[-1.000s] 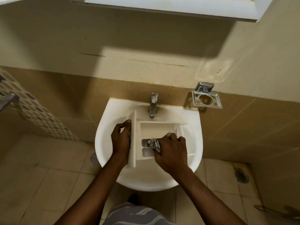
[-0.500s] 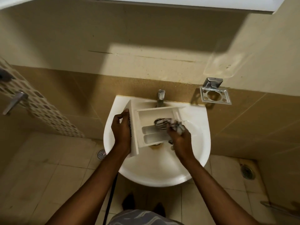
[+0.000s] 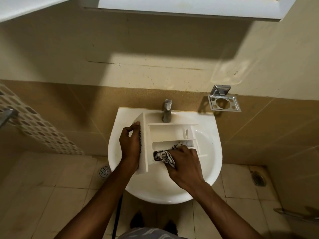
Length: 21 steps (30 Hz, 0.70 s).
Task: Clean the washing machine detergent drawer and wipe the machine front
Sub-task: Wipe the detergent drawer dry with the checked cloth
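Note:
The white detergent drawer [image 3: 165,133] lies across the white wash basin [image 3: 212,152], its front panel to the left. My left hand [image 3: 130,145] grips that front panel from the left side. My right hand [image 3: 183,163] holds a black-and-white patterned cloth [image 3: 164,156] and presses it into the drawer's near compartment. The far, larger compartment is uncovered. The washing machine is not in view.
A metal tap [image 3: 167,110] stands at the back of the basin, just beyond the drawer. A chrome holder [image 3: 223,100] is fixed to the wall at the right. Floor drains [image 3: 105,171] sit on the tiled floor either side. A white cabinet [image 3: 189,6] hangs overhead.
My right hand has brought the cloth from the drawer's far right side back into the near compartment. The drawer has levelled out; my left hand keeps its grip on the panel.

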{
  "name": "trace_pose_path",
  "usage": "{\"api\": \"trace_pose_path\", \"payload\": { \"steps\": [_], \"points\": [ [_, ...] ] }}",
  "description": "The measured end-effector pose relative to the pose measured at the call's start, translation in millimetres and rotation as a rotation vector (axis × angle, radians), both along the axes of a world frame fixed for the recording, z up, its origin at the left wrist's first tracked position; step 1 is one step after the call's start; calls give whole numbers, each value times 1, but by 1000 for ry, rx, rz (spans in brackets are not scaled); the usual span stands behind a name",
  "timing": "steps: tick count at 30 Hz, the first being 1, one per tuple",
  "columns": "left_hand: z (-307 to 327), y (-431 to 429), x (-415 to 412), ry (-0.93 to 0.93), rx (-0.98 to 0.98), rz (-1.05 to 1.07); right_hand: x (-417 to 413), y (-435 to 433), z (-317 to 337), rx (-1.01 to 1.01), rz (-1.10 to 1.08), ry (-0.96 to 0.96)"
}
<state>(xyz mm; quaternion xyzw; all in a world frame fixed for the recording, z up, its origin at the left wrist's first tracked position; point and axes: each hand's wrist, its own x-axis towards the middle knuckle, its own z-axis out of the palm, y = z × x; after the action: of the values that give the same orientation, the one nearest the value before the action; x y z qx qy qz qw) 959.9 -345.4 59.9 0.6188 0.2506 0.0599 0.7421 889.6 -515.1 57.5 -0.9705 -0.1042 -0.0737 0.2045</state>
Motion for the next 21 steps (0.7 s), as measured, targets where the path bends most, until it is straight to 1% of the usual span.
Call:
{"api": "trace_pose_path", "payload": {
  "steps": [2, 3, 6, 8, 11, 12, 13, 15, 16, 17, 18, 19, 20, 21],
  "points": [
    [1, 2, 1, -12, -1, -30, 5, -9, 0, -127, -122, 40],
    [2, 2, 2, -17, -7, -36, 6, -12, -1, -158, -180, 51],
    [4, -1, 5, -36, 3, -36, 4, 3, 3, -130, -261, 87],
    [2, -5, 6, -55, 18, -38, 3, 19, 6, 15, -271, 166],
    [-1, -5, 6, -55, 23, -30, 7, 19, 14, 354, -234, 286],
    [-1, -4, 6, -56, 6, -21, 8, 11, 16, 428, -231, 314],
    [0, -3, 6, -59, -5, -17, 9, 2, 19, 416, -224, 322],
    [-1, -4, 5, -64, 2, -20, 12, -15, 22, 227, -203, 317],
    [-2, -4, 4, -70, 16, -28, 13, -20, 22, 214, -231, 323],
    [-2, -4, 3, -77, 33, -36, 14, -23, 21, 301, -283, 348],
    [-2, -5, 3, -84, 53, -43, 15, -23, 25, 521, -366, 352],
    [-3, -4, 2, -90, 70, -48, 16, -20, 26, 776, -465, 317],
    [-3, -3, 2, -95, 80, -51, 18, -18, 28, 973, -576, 231],
    [-3, -3, 2, -100, 84, -53, 21, -15, 30, 1085, -653, 117]
  ]
}}
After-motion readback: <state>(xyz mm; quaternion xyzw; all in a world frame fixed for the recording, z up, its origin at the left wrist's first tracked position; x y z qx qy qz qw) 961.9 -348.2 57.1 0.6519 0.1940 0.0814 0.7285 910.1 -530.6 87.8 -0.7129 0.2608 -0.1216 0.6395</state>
